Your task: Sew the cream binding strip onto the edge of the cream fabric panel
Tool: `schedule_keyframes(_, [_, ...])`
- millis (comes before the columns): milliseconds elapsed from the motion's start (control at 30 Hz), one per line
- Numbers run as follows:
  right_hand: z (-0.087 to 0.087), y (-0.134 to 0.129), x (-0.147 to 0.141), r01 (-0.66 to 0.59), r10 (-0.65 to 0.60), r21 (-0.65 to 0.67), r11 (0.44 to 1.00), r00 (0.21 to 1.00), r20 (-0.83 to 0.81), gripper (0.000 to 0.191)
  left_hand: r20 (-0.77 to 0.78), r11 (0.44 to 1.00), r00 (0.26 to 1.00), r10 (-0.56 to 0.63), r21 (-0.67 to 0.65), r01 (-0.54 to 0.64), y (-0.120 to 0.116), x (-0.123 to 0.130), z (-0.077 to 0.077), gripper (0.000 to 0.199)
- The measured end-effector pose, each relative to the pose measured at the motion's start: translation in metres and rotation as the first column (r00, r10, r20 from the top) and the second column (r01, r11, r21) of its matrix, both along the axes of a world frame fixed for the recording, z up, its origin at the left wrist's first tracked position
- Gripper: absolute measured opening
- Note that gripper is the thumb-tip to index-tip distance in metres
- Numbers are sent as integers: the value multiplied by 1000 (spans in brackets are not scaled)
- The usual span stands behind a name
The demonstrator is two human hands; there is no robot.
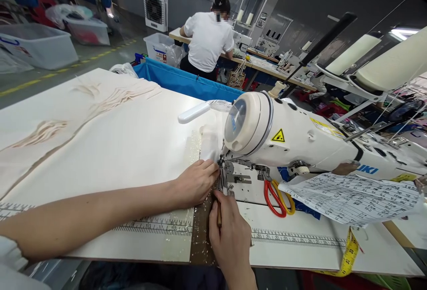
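Off-white cloth (pixel 209 141) lies in a narrow strip beside the needle end of our sewing machine (pixel 283 125), on the pale surface (pixel 143 147). Of our hands, the left hand (pixel 196 183) rests at its near end, fingers bent and side by side, perhaps to hold it flat and straight; whether they pinch it, we cannot tell. Our right hand (pixel 231 232), just beside, is closed around a slim brown tool (pixel 219 215), seemingly to point it toward the needle. Scissors (pixel 275 203) with looped red and yellow handles lie to the right, likely for easy reach. Thin cloth pieces (pixel 43 134) lie to the left in soft, rippled layers, apparently set apart to leave us elbow room.

We see a smooth, glossy, rounded machine head; a brown strip (pixel 202 236), worn and flecked white; limp, creased paper (pixel 353 196); and a curling yellow tape measure (pixel 348 254).
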State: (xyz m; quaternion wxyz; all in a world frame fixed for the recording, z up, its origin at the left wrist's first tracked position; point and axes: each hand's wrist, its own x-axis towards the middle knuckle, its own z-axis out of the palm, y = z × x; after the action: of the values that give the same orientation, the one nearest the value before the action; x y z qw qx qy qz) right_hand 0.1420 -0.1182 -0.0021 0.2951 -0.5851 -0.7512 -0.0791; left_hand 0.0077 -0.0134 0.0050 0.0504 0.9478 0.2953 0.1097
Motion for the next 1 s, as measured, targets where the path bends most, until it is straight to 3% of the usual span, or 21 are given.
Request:
schedule_keyframes(300, [3, 1, -3, 70, -68, -7, 998, 987, 147, 37, 6, 1000, 1000, 12, -8, -12, -1, -1, 3, 36])
schedule_keyframes(500, [1, 1, -10, 182, -169, -17, 983, 941, 295, 34, 26, 1000, 1000, 10, 7, -10, 3, -3, -1, 40])
schedule_keyframes(667, [-2, 3, -10, 200, -182, -31, 979, 934, 306, 33, 70, 1000, 997, 13, 13, -14, 10, -7, -4, 37])
schedule_keyframes(767, [-3, -7, -1, 85, -79, -30, 996, 985, 155, 33, 93, 999, 995, 46, -4, -46, 14, -8, -2, 35])
schedule_keyframes(867, [-2, -23, 11, 1, -13, -79, 997, 990, -143, 32, 121, 991, 985, 124, -71, -116, 18, -10, 5, 31])
schedule_keyframes(1000, [-6, -38, 28, 131, -225, -229, 965, 864, -451, 37, 78, 974, 983, 164, -173, -148, 14, -23, 24, 26])
